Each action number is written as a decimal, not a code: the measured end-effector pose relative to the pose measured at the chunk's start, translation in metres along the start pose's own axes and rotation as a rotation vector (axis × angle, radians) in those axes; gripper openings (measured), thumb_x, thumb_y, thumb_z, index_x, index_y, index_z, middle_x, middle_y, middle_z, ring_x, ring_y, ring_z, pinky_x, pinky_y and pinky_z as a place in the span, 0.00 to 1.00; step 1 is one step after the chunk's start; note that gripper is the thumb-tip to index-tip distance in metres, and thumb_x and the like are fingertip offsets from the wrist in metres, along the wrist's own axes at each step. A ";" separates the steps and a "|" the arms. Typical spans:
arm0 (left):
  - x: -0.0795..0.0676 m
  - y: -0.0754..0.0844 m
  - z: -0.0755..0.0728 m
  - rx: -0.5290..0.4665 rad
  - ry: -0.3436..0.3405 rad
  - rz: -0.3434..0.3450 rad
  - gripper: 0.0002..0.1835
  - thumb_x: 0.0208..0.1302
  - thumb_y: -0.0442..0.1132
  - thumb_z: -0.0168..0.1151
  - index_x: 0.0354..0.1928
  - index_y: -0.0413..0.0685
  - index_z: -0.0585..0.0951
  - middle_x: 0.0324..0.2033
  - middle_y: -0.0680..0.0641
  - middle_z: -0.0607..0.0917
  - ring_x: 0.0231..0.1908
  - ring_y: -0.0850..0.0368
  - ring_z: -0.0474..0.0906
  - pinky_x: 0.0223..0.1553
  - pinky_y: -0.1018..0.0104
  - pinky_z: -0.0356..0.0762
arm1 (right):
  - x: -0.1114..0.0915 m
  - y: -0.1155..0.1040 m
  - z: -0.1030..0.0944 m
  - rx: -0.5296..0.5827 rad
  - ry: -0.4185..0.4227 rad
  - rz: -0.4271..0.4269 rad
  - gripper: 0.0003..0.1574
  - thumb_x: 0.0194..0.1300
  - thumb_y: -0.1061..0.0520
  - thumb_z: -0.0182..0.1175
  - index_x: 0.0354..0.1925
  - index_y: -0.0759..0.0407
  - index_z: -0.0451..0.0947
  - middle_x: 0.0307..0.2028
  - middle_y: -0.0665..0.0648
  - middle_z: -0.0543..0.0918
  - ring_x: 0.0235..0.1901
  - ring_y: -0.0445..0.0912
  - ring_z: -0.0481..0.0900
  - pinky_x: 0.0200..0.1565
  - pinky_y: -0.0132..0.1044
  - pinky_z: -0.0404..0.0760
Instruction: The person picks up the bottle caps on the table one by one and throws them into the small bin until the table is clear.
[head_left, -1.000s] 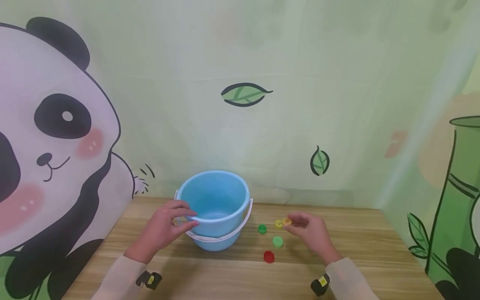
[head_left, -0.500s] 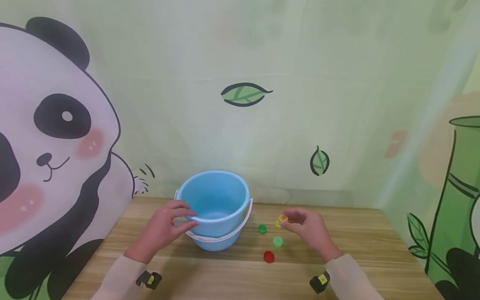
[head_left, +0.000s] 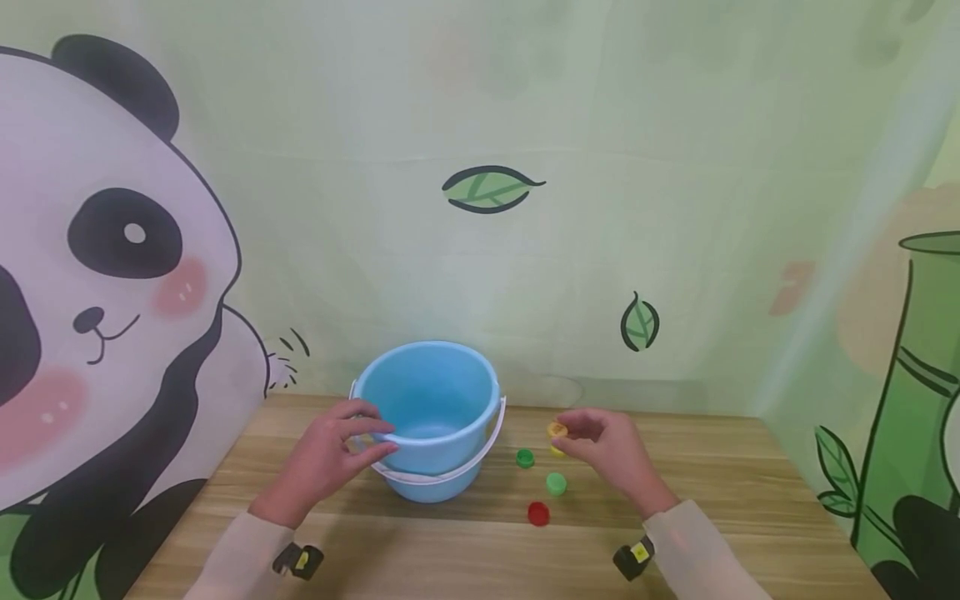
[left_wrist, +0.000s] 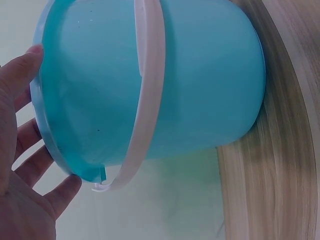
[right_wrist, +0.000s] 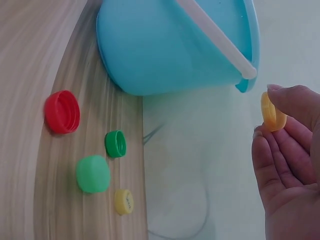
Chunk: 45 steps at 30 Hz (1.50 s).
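A light blue bucket (head_left: 450,454) with a white handle (head_left: 495,429) stands upright on the wooden table. My left hand (head_left: 322,454) grips its near-left rim, thumb outside and fingers over the edge. Between thumb and fingertips my right hand (head_left: 611,450) pinches an orange-yellow bottle cap (right_wrist: 274,117), raised above the table to the right of the bucket. Below that hand, a yellow bottle cap (right_wrist: 124,201) lies on the table, mostly covered in the head view. Close by are a dark green cap (head_left: 525,457), a light green cap (head_left: 556,483) and a red cap (head_left: 538,513).
The wooden table (head_left: 450,558) ends at a pale green backdrop (head_left: 570,275) printed with leaves and a large panda. Black cameras (head_left: 300,560) are strapped to both wrists.
My right hand has lifted the orange-yellow cap slightly and carried it left toward the bucket, passing over the yellow cap. My left hand stays on the rim.
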<state>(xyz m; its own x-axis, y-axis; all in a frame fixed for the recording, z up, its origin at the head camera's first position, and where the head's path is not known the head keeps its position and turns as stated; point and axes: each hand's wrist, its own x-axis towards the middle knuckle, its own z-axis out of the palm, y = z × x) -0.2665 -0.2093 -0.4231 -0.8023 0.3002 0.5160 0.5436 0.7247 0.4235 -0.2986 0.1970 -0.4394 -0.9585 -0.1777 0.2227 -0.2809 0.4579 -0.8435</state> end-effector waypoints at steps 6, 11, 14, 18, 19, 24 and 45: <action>-0.001 0.000 -0.001 0.008 -0.005 -0.010 0.11 0.56 0.46 0.79 0.41 0.54 0.92 0.44 0.53 0.84 0.47 0.54 0.80 0.45 0.54 0.89 | 0.001 -0.006 0.002 0.019 -0.006 -0.005 0.20 0.59 0.55 0.77 0.49 0.54 0.86 0.45 0.54 0.90 0.45 0.46 0.87 0.49 0.33 0.87; 0.000 0.000 -0.001 0.019 -0.013 -0.015 0.12 0.56 0.47 0.79 0.41 0.54 0.92 0.44 0.53 0.84 0.48 0.54 0.80 0.46 0.56 0.89 | 0.004 -0.011 0.004 0.010 -0.007 0.010 0.21 0.58 0.53 0.77 0.50 0.50 0.86 0.45 0.50 0.90 0.46 0.46 0.87 0.47 0.31 0.87; 0.000 0.000 -0.001 0.011 -0.018 -0.024 0.12 0.56 0.47 0.79 0.42 0.54 0.92 0.45 0.53 0.85 0.48 0.53 0.80 0.46 0.55 0.89 | 0.006 -0.015 0.004 -0.001 -0.006 -0.006 0.22 0.58 0.51 0.77 0.50 0.49 0.86 0.45 0.50 0.89 0.46 0.46 0.87 0.47 0.31 0.87; 0.001 -0.001 -0.002 0.001 -0.021 -0.024 0.13 0.56 0.46 0.79 0.42 0.53 0.92 0.45 0.52 0.85 0.48 0.52 0.80 0.46 0.53 0.89 | 0.010 -0.021 0.006 0.006 -0.009 -0.032 0.22 0.58 0.51 0.77 0.51 0.51 0.86 0.46 0.51 0.90 0.47 0.46 0.87 0.48 0.30 0.87; 0.001 -0.001 -0.002 0.003 -0.022 -0.023 0.13 0.56 0.46 0.79 0.42 0.53 0.92 0.44 0.52 0.85 0.48 0.52 0.80 0.47 0.54 0.89 | 0.011 -0.022 0.006 0.011 -0.011 -0.041 0.22 0.58 0.51 0.77 0.51 0.51 0.86 0.46 0.52 0.90 0.46 0.46 0.87 0.48 0.31 0.87; 0.001 0.000 -0.002 0.009 -0.029 -0.034 0.12 0.56 0.47 0.79 0.42 0.56 0.92 0.44 0.54 0.85 0.48 0.55 0.80 0.48 0.56 0.88 | 0.015 -0.030 0.010 0.027 -0.018 -0.059 0.22 0.58 0.50 0.77 0.51 0.52 0.86 0.47 0.53 0.90 0.46 0.46 0.87 0.50 0.32 0.87; 0.001 0.000 -0.002 0.035 -0.010 -0.002 0.12 0.56 0.47 0.79 0.41 0.55 0.92 0.43 0.54 0.85 0.47 0.56 0.80 0.47 0.57 0.88 | 0.033 -0.054 0.030 0.126 -0.014 -0.100 0.22 0.56 0.53 0.78 0.49 0.53 0.87 0.47 0.55 0.90 0.45 0.48 0.89 0.49 0.34 0.88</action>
<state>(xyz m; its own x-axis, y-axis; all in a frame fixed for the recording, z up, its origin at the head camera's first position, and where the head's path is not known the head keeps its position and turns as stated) -0.2669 -0.2103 -0.4218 -0.8057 0.3050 0.5078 0.5333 0.7467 0.3976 -0.3133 0.1403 -0.4007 -0.9250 -0.2299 0.3026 -0.3660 0.3242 -0.8723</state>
